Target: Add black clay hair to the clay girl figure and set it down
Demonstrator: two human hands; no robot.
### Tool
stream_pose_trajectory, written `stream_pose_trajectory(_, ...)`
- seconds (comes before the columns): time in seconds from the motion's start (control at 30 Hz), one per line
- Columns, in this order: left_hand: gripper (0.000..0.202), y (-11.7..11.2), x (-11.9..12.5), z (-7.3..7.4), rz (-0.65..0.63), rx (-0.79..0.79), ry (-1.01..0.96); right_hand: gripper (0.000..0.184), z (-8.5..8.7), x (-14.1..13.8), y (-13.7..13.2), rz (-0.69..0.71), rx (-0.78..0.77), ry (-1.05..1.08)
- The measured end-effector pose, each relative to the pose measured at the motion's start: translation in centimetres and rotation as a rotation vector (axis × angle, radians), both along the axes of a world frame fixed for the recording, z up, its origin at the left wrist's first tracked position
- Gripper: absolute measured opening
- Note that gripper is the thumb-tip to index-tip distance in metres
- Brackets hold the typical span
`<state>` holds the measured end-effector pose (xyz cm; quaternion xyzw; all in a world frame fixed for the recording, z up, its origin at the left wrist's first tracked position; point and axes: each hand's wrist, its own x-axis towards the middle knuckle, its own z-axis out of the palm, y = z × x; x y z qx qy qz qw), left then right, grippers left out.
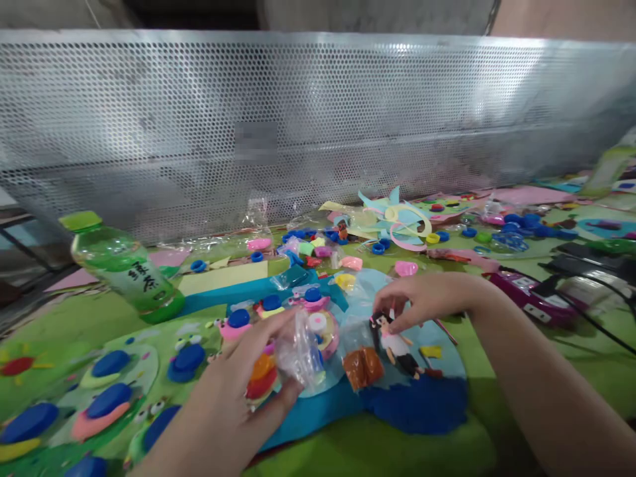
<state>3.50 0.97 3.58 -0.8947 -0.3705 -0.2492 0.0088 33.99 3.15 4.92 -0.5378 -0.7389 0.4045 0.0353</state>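
Note:
My left hand (pixel 238 371) has its thumb and fingers closed around a crinkled clear plastic bag (pixel 301 354), above a blue paper sheet with clay snails (pixel 238 321) that have blue caps for shells. My right hand (pixel 420 299) curls over a clay girl figure (pixel 395 344) with black pigtails, white top and dark skirt; the fingertips touch it by the head. The figure lies on a light-blue round paper (pixel 447 351) with a dark-blue clay lower part (pixel 417 407). Between my hands is a packet of brown clay (pixel 362 366).
A green tea bottle (pixel 132 271) leans at the left, behind a green paper with capped clay creatures (pixel 186 361). Blue caps, clay packets and curled paper strips (pixel 397 215) are scattered behind. A purple device (pixel 529 298) with black cables sits right. A perforated metal panel (pixel 318 132) stands along the back.

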Motion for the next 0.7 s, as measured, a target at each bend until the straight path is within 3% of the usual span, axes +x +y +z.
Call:
stream_pose_trajectory(0.1, 0.041, -0.3, 0.3, -0.5, 0.021, -0.111, -0.106, 0.034, 0.7, -0.7, -1.0, -0.051, 0.188, -0.031)
stream_pose_trajectory(0.2, 0.044, -0.5, 0.5, -0.8, 0.004, -0.13, -0.17, 0.023, 0.9, -3.4, -2.0, -0.081, 0.433, 0.05)
stream_pose_trajectory(0.3, 0.045, -0.8, 0.4, -1.2, -0.024, -0.122, -0.199, 0.008, 0.4, -6.8, -3.1, 0.074, 0.676, 0.305)
stream_pose_trajectory(0.4, 0.045, -1.0, 0.3, -1.8, -0.031, -0.112, -0.206, 0.008, -0.3, -8.8, -4.0, 0.153, 0.716, 0.408)
stream_pose_trajectory(0.57, 0.047, -1.1, 0.3, -2.6, -0.07, -0.048, -0.188, 0.012, -1.0, -8.9, -4.5, 0.033, 0.868, 0.497)
stream_pose_trajectory(0.7, 0.045, -1.2, 0.5, -2.6, -0.097, 0.016, -0.181, 0.014, -1.1, -8.9, -4.6, 0.023, 0.874, 0.455)
